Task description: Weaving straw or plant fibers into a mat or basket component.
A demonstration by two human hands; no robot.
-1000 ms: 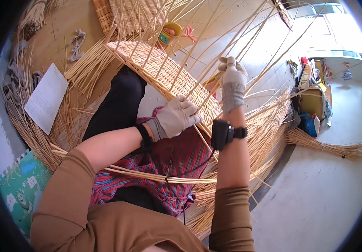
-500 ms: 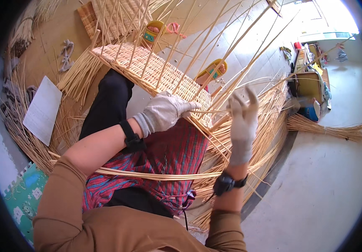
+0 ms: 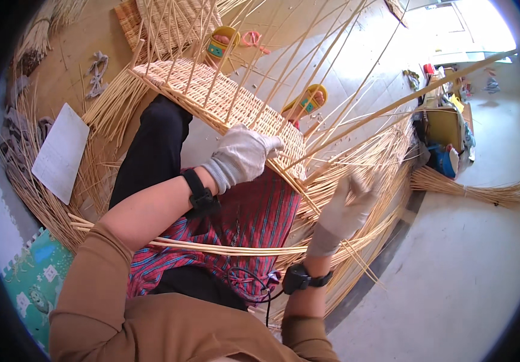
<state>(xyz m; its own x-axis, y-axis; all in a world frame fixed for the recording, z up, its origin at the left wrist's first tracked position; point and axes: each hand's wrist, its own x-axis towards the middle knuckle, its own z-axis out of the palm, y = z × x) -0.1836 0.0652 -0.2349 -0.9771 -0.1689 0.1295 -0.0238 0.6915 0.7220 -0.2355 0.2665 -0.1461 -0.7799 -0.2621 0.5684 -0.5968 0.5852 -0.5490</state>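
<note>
A woven wicker panel (image 3: 211, 96) lies across my lap, with many thin upright reeds (image 3: 308, 66) fanning out of it. My left hand (image 3: 245, 154), in a grey-white glove, is closed on the panel's near edge where a reed comes out. My right hand (image 3: 347, 208), also gloved, is lower and to the right, over the loose reeds (image 3: 362, 163) beside my leg. It is blurred, so its grip is unclear. One long reed (image 3: 211, 247) crosses my lap above a red plaid cloth (image 3: 254, 217).
Two yellow sandals (image 3: 222, 42) (image 3: 308, 99) show beyond the panel. A white sheet (image 3: 61, 151) lies on reeds at the left, a green foam mat (image 3: 31, 277) below it. A reed bundle (image 3: 471, 190) and bags (image 3: 444, 130) lie at the right.
My right hand has dropped from high by the upright reeds to the loose reeds at my right side. My left hand has stayed on the panel's edge.
</note>
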